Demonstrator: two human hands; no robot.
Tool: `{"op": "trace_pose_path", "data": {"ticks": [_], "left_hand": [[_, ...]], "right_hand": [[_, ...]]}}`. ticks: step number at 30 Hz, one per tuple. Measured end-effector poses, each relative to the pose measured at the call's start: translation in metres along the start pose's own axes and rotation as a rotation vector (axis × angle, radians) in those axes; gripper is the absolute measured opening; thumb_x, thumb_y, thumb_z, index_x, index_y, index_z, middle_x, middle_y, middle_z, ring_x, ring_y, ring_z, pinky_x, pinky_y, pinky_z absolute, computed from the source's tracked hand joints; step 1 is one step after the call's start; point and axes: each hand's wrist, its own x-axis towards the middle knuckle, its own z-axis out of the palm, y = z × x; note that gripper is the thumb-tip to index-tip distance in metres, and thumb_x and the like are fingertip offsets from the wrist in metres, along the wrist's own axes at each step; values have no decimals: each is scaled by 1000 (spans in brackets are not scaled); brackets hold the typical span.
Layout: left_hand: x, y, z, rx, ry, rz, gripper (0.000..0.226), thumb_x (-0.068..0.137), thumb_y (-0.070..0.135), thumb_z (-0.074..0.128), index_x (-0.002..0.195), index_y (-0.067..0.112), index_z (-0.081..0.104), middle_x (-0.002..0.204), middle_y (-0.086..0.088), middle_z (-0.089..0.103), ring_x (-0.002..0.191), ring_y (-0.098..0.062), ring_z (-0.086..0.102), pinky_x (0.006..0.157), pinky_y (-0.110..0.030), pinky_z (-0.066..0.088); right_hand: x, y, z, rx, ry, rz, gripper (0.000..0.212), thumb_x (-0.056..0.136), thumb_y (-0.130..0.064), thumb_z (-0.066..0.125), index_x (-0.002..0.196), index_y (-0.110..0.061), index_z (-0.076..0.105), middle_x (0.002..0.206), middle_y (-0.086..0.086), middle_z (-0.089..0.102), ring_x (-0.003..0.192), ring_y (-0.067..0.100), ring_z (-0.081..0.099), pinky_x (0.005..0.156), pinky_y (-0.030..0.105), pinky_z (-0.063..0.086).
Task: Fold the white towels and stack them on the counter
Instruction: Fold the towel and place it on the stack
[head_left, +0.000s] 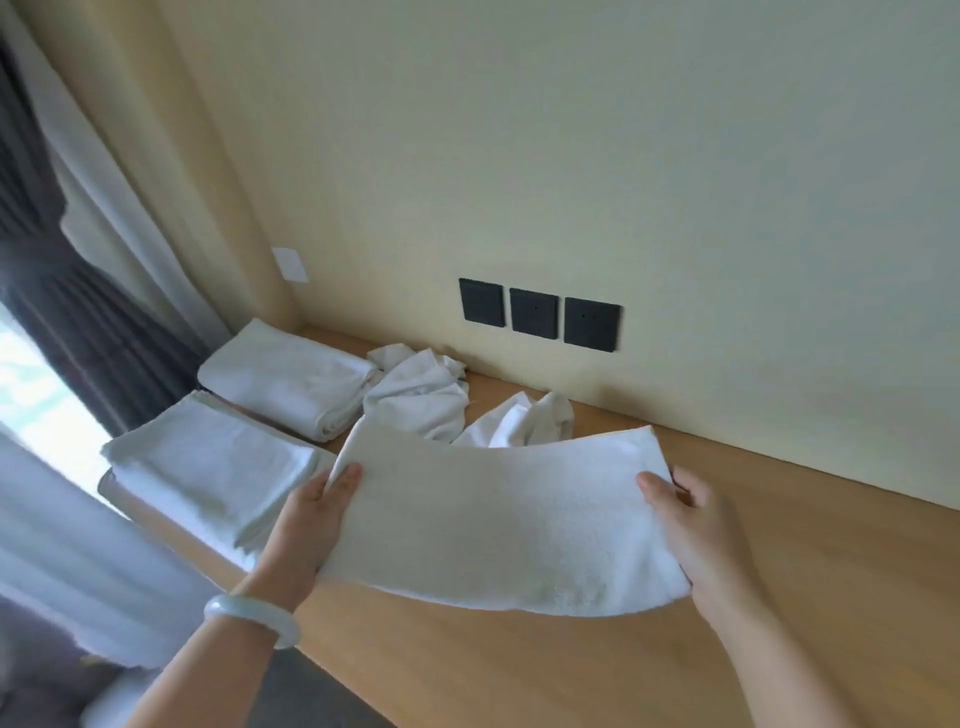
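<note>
A white towel (498, 525), folded into a long strip, hangs a little above the wooden counter (779, 597). My left hand (306, 525) holds its left end, thumb on top. My right hand (696, 530) grips its right end, thumb on top and fingers underneath. Two folded towels lie at the counter's left: a near folded towel (208, 473) and a far folded towel (285, 376) in the corner. Behind the held towel sit two crumpled white towels, a left crumpled towel (421, 395) and a right crumpled towel (524, 421) partly hidden by the strip.
Three black wall sockets (537, 314) sit on the cream wall just above the counter's back edge. A white plate (291, 265) is on the side wall. Curtains (78, 291) hang at the left beside a bright window. A pale bangle (249, 618) circles my left wrist.
</note>
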Motion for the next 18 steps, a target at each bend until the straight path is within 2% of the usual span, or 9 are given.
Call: {"op": "trace_pose_path", "data": {"ticks": [4, 7, 9, 11, 13, 14, 16, 18], "left_hand": [[57, 1, -60, -19, -8, 29, 28, 97, 38, 56, 100, 15, 70, 85, -10, 76, 78, -31, 72, 78, -42, 59], [113, -7, -112, 4, -70, 40, 32, 95, 44, 56, 103, 17, 71, 90, -10, 76, 82, -32, 73, 81, -46, 58], [156, -12, -149, 27, -125, 43, 32, 96, 42, 56, 104, 16, 71, 89, -12, 76, 79, -32, 73, 76, -44, 59], [200, -11, -190, 62, -170, 49, 30, 98, 38, 55, 103, 13, 70, 89, -15, 75, 77, -34, 72, 71, -43, 60], [245, -7, -233, 116, -203, 64, 31, 98, 40, 55, 103, 14, 70, 92, -16, 75, 81, -37, 72, 76, -49, 60], [266, -4, -255, 145, -217, 70, 31, 97, 41, 56, 104, 15, 70, 93, -16, 75, 84, -37, 72, 79, -51, 59], [307, 1, -294, 193, -233, 78, 29, 97, 42, 57, 104, 17, 71, 95, -13, 75, 86, -34, 72, 82, -50, 58], [342, 6, -324, 220, -276, 68, 28, 97, 41, 57, 105, 18, 71, 95, -10, 76, 84, -29, 73, 81, -45, 59]], "right_hand": [[6, -32, 72, 8, -20, -34, 33, 86, -37, 59, 89, -4, 56, 89, 25, 61, 66, 25, 54, 62, 34, 39], [6, -41, 138, 33, 11, -18, 21, 89, -32, 61, 84, -12, 61, 88, 23, 64, 73, 40, 60, 63, 35, 43], [6, -46, 189, 52, 34, 3, 19, 90, -30, 61, 80, -14, 64, 87, 23, 64, 80, 42, 62, 63, 36, 44], [5, -54, 246, 60, 63, 41, 30, 86, -33, 64, 82, -4, 60, 85, 28, 60, 72, 42, 58, 63, 36, 41], [3, -65, 305, 75, 67, 89, 49, 75, -44, 66, 82, 3, 54, 76, 28, 54, 64, 35, 52, 62, 37, 38], [3, -70, 333, 96, 62, 115, 51, 73, -45, 66, 83, 4, 55, 77, 28, 55, 65, 39, 53, 62, 38, 40], [2, -85, 383, 175, 71, 166, 36, 82, -33, 67, 85, 2, 60, 91, 31, 62, 81, 45, 62, 67, 41, 46], [1, -97, 421, 244, 83, 203, 20, 89, -22, 65, 85, -2, 64, 93, 24, 66, 84, 38, 65, 73, 45, 51]]}}
